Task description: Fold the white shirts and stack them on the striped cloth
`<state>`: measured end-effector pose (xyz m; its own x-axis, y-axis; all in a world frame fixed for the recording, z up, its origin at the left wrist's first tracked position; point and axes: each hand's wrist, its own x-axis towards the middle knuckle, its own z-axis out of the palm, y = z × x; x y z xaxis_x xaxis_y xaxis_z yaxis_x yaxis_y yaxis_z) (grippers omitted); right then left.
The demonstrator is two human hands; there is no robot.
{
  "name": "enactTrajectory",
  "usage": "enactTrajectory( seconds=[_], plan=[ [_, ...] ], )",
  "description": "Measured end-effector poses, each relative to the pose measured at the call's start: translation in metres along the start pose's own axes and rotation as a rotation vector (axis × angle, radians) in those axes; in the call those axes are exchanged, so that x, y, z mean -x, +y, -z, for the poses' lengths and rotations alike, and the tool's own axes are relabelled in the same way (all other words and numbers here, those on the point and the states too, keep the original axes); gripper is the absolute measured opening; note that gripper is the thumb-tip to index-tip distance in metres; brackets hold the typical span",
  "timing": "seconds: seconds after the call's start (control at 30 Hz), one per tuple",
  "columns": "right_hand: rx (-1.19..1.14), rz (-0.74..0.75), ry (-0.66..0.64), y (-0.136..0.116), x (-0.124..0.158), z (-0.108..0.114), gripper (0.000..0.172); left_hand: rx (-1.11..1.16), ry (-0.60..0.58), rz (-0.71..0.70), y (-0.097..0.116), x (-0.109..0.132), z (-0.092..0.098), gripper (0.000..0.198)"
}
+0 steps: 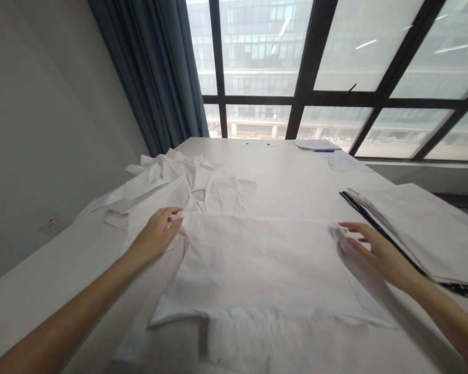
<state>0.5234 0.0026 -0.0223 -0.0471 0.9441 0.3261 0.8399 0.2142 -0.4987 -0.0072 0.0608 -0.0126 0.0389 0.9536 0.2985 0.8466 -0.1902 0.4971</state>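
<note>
A white cloth garment (261, 259) lies in front of me, its far edge straight and a gathered, elastic-looking band (257, 332) along the near side. At its far left corner, my left hand (158, 231) has thumb and fingers closed on the fabric. My right hand (370, 249) pinches the far right corner, where the cloth bunches up. Between the two hands the fabric is stretched fairly flat. More white fabric shows under the near edge, and I cannot tell whether it is part of the same piece.
A rumpled heap of white cloth (171, 176) is on the left of the white table (281, 176). To the right, folded white fabric (425, 228) rests on a black-edged item (390, 241). Papers (315, 144) and a blue pen (324, 150) lie near the window.
</note>
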Motion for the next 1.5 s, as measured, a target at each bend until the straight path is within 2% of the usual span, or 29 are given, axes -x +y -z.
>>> enactTrajectory(
  seconds=[0.07,0.17,0.23,0.33,0.47,0.53,0.6,0.67,0.73,0.8,0.83,0.87,0.9,0.93,0.97,1.03,1.1,1.2,1.27,1.37,1.5],
  plan=[
    [0.066,0.064,0.024,0.006,-0.017,-0.016,0.040,-0.092,-0.066,0.049,-0.001,-0.020,-0.010,0.047],
    [0.164,0.079,-0.009,0.013,-0.037,-0.032,0.037,-0.091,-0.170,0.097,0.001,-0.038,-0.018,0.036],
    [0.163,0.065,-0.061,0.015,-0.047,-0.038,0.031,-0.070,-0.141,0.101,0.004,-0.048,-0.020,0.030],
    [0.133,0.056,-0.097,0.017,-0.064,-0.042,0.021,-0.041,-0.033,0.112,0.008,-0.065,-0.021,0.026],
    [0.156,0.033,-0.018,0.015,-0.087,-0.048,0.025,-0.056,0.052,0.097,0.012,-0.087,-0.028,0.024],
    [0.173,0.021,0.022,0.007,-0.091,-0.046,0.027,-0.082,0.082,0.071,0.015,-0.088,-0.032,0.026],
    [0.163,0.047,0.040,-0.012,-0.083,-0.038,0.027,-0.115,0.115,0.005,0.022,-0.077,-0.033,0.030],
    [0.076,0.147,-0.016,-0.040,-0.063,-0.023,0.028,-0.113,0.081,-0.143,0.035,-0.055,-0.030,0.032],
    [-0.063,0.237,-0.216,-0.073,-0.036,-0.008,0.032,-0.014,-0.121,-0.388,0.054,-0.024,-0.023,0.033],
    [-0.097,0.312,-0.480,-0.103,-0.008,0.001,0.036,0.016,-0.325,-0.596,0.078,0.010,-0.014,0.033],
    [-0.074,0.377,-0.559,-0.115,0.003,0.003,0.046,-0.005,-0.381,-0.673,0.090,0.026,-0.010,0.034],
    [-0.028,0.411,-0.597,-0.123,0.012,0.002,0.056,-0.037,-0.418,-0.717,0.102,0.039,-0.007,0.042],
    [0.017,0.427,-0.603,-0.129,0.018,-0.001,0.056,-0.077,-0.458,-0.746,0.112,0.050,-0.005,0.052],
    [0.062,0.430,-0.595,-0.133,0.021,-0.004,0.049,-0.123,-0.480,-0.758,0.120,0.058,-0.004,0.053],
    [0.096,0.424,-0.578,-0.134,0.022,-0.008,0.036,-0.172,-0.487,-0.773,0.126,0.063,-0.004,0.046],
    [0.121,0.413,-0.516,-0.131,0.020,-0.014,0.014,-0.269,-0.441,-0.805,0.130,0.064,-0.005,0.025],
    [0.110,0.423,-0.391,-0.126,0.014,-0.016,0.010,-0.325,-0.306,-0.824,0.127,0.058,-0.006,0.009],
    [0.106,0.454,-0.138,-0.119,0.009,-0.014,0.013,-0.344,-0.038,-0.840,0.120,0.047,-0.003,0.011],
    [0.121,0.487,-0.035,-0.115,0.011,-0.012,0.013,-0.356,0.057,-0.881,0.117,0.047,0.000,0.018],
    [0.112,0.566,-0.052,-0.111,0.023,-0.009,0.015,-0.362,0.056,-0.991,0.110,0.059,0.003,0.026],
    [0.068,0.641,-0.239,-0.105,0.046,-0.011,0.024,-0.307,0.024,-1.133,0.095,0.076,-0.004,0.029]
  ],
)
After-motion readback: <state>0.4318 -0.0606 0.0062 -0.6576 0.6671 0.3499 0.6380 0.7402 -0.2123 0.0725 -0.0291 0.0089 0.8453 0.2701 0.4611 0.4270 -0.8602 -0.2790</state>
